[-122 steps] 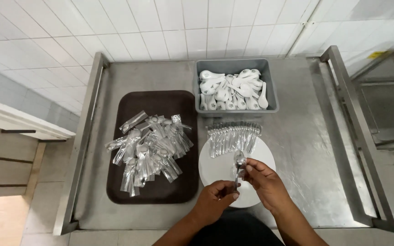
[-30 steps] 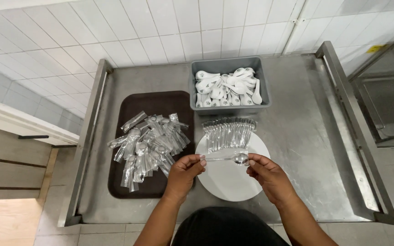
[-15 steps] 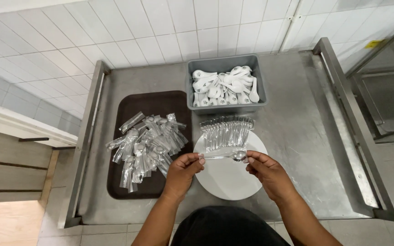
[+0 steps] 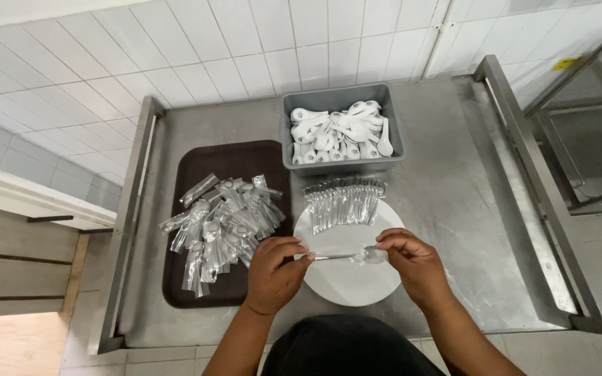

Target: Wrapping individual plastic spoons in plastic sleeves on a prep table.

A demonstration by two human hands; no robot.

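Over a white round plate (image 4: 346, 278), both my hands hold one metal spoon (image 4: 343, 256) lying sideways. My left hand (image 4: 273, 273) pinches the handle end. My right hand (image 4: 412, 264) grips the bowl end, which sits in a clear plastic sleeve. Along the plate's far rim lies a row of several wrapped spoons (image 4: 343, 202). To the left, a dark brown tray (image 4: 182, 278) carries a loose heap of wrapped cutlery in clear sleeves (image 4: 221, 223).
A grey plastic tub (image 4: 343, 101) full of white ceramic soup spoons (image 4: 336, 132) stands behind the plate. All rests on a steel table (image 4: 468, 209) with raised side rails (image 4: 531, 174), against a white tiled wall. A metal rack stands at the far right.
My left hand came up from below the plate to the spoon's handle. The spoon now lies level between both hands. The view shifted slightly.
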